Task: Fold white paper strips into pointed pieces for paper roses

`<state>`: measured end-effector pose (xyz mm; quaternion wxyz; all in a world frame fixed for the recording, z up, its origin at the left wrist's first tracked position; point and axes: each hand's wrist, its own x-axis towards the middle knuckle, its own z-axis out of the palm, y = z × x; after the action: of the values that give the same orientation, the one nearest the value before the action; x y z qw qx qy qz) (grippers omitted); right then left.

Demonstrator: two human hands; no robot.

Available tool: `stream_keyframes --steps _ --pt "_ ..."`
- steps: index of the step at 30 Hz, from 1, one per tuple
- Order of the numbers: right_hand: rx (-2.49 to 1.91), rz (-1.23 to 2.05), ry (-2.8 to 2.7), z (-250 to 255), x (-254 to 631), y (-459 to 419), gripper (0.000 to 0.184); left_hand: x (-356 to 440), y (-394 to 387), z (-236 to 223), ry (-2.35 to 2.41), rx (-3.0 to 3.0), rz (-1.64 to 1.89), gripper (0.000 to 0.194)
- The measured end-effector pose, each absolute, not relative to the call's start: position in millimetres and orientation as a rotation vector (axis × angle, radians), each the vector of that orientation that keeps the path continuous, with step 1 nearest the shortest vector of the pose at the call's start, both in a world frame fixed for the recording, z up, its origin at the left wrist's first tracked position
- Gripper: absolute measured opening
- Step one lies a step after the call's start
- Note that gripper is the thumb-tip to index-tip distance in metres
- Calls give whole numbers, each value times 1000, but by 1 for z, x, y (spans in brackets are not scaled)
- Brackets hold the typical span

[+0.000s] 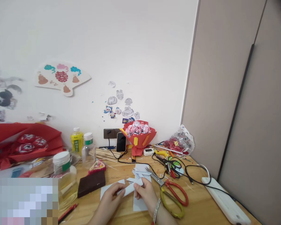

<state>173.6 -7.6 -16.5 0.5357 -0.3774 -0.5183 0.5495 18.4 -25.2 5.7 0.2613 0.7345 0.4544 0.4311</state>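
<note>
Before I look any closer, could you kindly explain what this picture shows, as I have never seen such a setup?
There is no machine here: a person works with two bare hands, and the single picture comes from a camera worn on their head, looking forward and down. The left hand and right hand hold a pale paper strip between them. Just beyond lie more folded papers on the wooden table, with large scissors to the right. Farther back stand a phone and a red-wrapped bouquet. The blocky patch at lower left is blurred out, so I cannot tell what it covers.
</note>
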Motion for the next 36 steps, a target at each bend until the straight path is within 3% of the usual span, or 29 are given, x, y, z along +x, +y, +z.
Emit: stream_keyframes --steps 20,36 --pt "-922 1279 -1354 -19 171 -11 32 22 -28 3 1190 2048 1085 22" --pt "-944 1233 -1357 -22 171 -6 49 24 -31 5 1207 2102 1051 21"
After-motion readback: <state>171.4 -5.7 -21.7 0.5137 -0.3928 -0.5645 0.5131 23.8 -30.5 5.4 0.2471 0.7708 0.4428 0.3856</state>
